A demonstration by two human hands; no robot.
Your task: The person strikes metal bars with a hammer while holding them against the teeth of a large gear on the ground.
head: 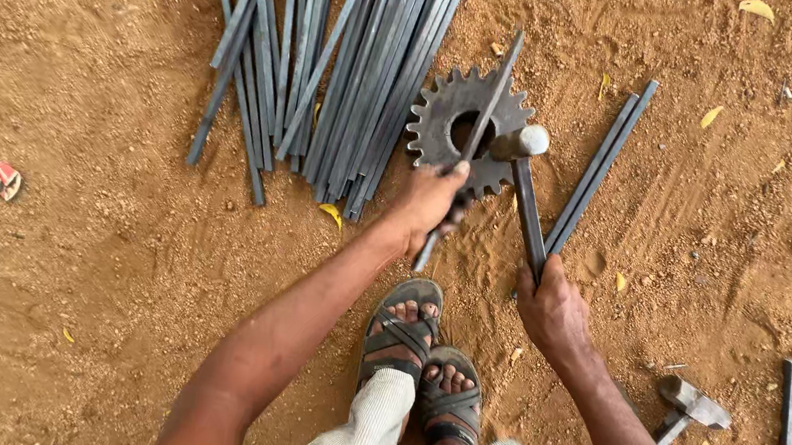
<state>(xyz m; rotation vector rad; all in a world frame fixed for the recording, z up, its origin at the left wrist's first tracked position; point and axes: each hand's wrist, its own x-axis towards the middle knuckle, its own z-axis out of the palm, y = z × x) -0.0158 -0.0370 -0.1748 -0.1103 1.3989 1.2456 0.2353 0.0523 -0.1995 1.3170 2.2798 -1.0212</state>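
bar pile (335, 64) loose on ground left of gear | left hand (428, 206) clenched on thin bar (481, 122) laid across toothed gear (463, 130) | right hand (552, 307) gripping hammer (524, 163), head apparently touching bar | risk: glancing blow kicks bar off teeth, toward fingers or sandalled feet (420, 356)

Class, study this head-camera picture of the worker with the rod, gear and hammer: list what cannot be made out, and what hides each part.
1. Pile of steel rods: far ends cut off by the top edge.
2. Thin rod on the gear: its middle is hidden inside the left hand.
3. Hammer: handle end covered by the right hand.
4. Second hammer: handle hidden behind the right forearm.
5. Red scrap: too small to identify.
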